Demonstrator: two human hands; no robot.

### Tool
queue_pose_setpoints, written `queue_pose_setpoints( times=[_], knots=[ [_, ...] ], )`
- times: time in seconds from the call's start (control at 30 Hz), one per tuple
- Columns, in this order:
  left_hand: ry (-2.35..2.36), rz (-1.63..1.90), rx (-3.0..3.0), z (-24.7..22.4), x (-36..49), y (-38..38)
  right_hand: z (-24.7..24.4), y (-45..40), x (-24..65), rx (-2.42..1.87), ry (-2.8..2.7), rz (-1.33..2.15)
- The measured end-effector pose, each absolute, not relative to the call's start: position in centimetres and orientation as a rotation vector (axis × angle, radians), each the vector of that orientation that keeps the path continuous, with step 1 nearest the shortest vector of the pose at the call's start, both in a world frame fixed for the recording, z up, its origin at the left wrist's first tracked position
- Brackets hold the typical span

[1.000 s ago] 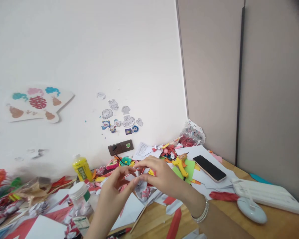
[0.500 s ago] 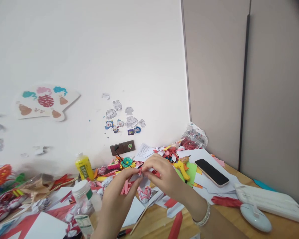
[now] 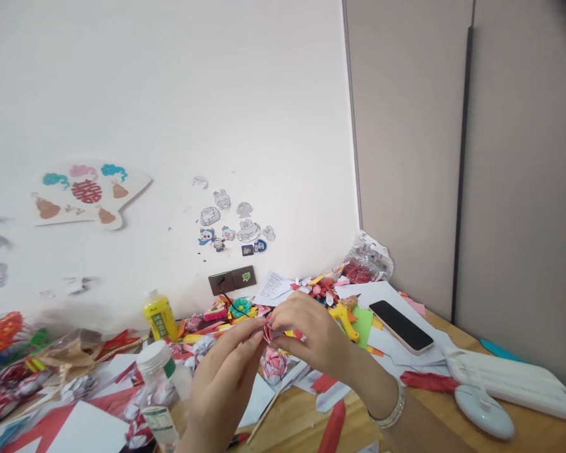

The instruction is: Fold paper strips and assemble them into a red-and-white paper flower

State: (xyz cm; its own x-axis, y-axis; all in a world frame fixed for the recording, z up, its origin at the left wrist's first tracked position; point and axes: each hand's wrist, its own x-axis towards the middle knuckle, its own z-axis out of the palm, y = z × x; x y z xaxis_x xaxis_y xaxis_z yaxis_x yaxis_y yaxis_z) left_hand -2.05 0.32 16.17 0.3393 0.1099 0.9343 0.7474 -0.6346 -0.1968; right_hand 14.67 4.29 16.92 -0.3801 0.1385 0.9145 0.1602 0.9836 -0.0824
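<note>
Head view: the small folded paper piece is partly covered by the fingers around it, so its full shape is hard to make out; the forearms run out of the frame at the bottom, and so does a red paper strip. A dark marker shows only in part beside the left wrist, and the left hand and forearm overlap the edge of a clear jar with a white lid. Behind the jar stands a yellow bottle, and loose paper scraps crowd the table near the wall. On the right, a yellow glue gun lies on a green sheet, its near end close behind the right hand, with a phone farther right on white paper. A red-and-white paper ball sits below the fingers, near a thin stick. The folded piece is raised between the two hands: the left pinches it between thumb and fingers, while the right has fingertips against its other side, though whether they grip it cannot be told.
</note>
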Motion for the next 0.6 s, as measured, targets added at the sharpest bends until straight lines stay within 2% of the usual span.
queue_pose_setpoints(
  times=[0.6],
  knots=[
    [-0.979, -1.25, -2.045, 16.59, -2.05, -0.01, 17.36, 3.95, 15.12, -0.302, -1.998, 0.219]
  ],
)
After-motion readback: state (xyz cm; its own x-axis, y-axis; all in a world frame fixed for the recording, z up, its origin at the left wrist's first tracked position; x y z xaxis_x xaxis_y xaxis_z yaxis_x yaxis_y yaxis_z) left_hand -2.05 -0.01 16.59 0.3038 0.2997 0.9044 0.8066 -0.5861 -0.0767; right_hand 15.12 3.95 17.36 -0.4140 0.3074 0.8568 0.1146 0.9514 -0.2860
